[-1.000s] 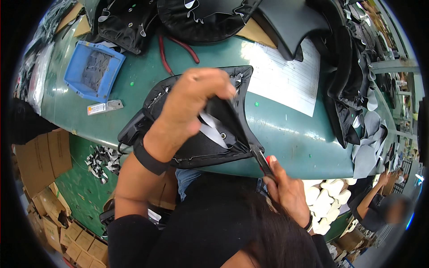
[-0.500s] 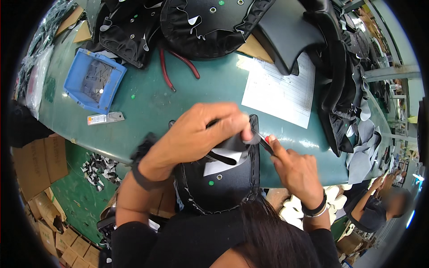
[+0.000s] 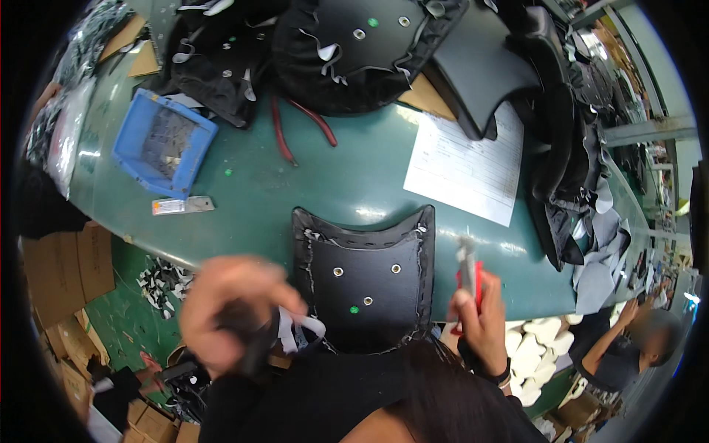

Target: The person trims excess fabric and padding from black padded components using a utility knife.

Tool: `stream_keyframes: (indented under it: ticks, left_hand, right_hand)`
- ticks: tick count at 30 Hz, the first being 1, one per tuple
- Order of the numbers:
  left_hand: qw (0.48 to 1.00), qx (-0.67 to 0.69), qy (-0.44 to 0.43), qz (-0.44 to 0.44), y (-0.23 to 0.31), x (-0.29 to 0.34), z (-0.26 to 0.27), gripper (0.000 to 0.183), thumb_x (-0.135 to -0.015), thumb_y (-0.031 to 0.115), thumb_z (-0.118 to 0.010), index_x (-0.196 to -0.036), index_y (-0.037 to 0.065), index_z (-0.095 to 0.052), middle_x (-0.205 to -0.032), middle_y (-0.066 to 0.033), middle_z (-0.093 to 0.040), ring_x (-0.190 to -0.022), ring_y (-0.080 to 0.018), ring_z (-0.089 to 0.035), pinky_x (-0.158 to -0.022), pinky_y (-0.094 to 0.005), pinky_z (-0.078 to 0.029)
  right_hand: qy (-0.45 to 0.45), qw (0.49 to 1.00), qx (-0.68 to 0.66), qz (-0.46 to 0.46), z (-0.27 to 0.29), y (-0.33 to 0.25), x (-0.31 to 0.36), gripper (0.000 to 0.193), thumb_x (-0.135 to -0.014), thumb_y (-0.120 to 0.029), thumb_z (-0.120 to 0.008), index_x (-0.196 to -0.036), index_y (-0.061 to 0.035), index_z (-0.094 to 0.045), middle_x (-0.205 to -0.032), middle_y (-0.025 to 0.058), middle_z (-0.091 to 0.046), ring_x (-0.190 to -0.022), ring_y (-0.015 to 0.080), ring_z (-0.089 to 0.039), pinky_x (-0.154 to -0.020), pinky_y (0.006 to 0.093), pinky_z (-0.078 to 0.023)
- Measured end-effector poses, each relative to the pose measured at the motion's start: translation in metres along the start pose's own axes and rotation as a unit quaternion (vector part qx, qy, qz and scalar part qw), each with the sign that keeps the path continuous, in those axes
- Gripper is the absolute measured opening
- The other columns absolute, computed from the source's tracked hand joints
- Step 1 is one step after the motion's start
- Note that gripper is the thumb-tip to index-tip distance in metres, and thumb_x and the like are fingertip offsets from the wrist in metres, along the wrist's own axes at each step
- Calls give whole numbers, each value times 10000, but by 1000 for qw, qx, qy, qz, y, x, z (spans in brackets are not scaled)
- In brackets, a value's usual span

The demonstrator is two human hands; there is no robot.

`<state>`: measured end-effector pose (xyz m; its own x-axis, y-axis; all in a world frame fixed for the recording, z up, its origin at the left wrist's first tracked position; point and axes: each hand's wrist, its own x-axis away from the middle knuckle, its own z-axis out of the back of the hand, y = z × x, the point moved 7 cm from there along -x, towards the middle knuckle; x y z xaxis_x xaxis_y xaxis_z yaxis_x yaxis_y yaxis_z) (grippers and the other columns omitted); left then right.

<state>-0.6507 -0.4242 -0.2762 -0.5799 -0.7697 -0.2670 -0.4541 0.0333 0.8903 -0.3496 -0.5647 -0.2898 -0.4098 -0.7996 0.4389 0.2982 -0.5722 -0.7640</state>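
A black upholstered pad (image 3: pixel 354 288) lies underside up at the table's front edge, against my body. Its folded black fabric border frames a board with metal eyelets and a green dot. To its left is my left hand (image 3: pixel 240 310), smeared by motion, its fingers curled round a black and whitish fabric scrap (image 3: pixel 299 328) that hangs beside the pad. My right hand (image 3: pixel 480 325), to the pad's right, is closed round a red-handled tool (image 3: pixel 468 266) with a grey metal head pointing up; blur hides its exact kind.
Red-handled pliers (image 3: pixel 284 140), a blue bin (image 3: pixel 133 155) of small metal pieces and a flat labelled piece (image 3: pixel 182 205) lie on the green table (image 3: pixel 347 177). Beyond are a paper sheet (image 3: pixel 461 170) and more black pads (image 3: pixel 354 59). Another person (image 3: pixel 628 347) is at the right.
The loose fabric over the pad has come away and is in my left hand, which has moved down and left. My right hand has drawn back toward me with the tool, now upright.
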Motion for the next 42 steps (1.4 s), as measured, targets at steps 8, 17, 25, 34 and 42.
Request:
stream_keyframes:
  ticks: [8, 17, 25, 34, 42]
  left_hand:
    - [880, 36, 393, 264, -49, 46, 30, 528, -886, 318, -650, -1263, -29, -525, -1254, -117, -581, -1095, -220, -589, -969, -345, -456]
    - [947, -140, -247, 152, 5, -28, -26, 408, -929, 403, -589, -1106, 37, -630, -1066, -90, -659, -773, -204, -651, -730, -328, -525]
    - [901, -280, -46, 328, -4, 27, -2, 262, -893, 236, -648, -1039, 20, -678, -971, -76, -706, -861, -187, -669, -754, -311, -528]
    - [788, -599, 127, 63, -19, -21, -27, 372, -805, 286, -708, -1097, 64, -642, -1203, -92, -584, -1169, -317, -485, -1025, -458, -337]
    - [799, -587, -99, -86, -18, -51, -112, 292, -739, 138, -736, -1017, 60, -688, -1179, -109, -583, -1131, -299, -535, -957, -432, -417]
  right_hand:
    - [-157, 961, -72, 216, -36, -107, -64, 275, -906, -185, -611, -1121, -34, -528, -846, 42, -633, -653, 135, -588, -595, 289, -456]
    - [-94, 938, -237, 236, -54, -143, -213, 414, -796, -120, -690, -1171, -46, -529, -1009, 20, -536, -932, 110, -503, -834, 249, -395]
    - [-79, 940, -193, 269, -42, -138, -194, 265, -800, -151, -680, -1005, -58, -542, -844, -26, -518, -754, 64, -467, -655, 213, -378]
    - [-335, 929, 34, 153, -28, -42, -65, 273, -859, -180, -684, -1077, -44, -591, -840, 6, -590, -758, 89, -532, -671, 257, -449]
    - [-85, 995, -14, 39, -2, -11, -47, 359, -913, -120, -593, -1245, -33, -486, -866, 77, -596, -705, 128, -590, -573, 278, -515]
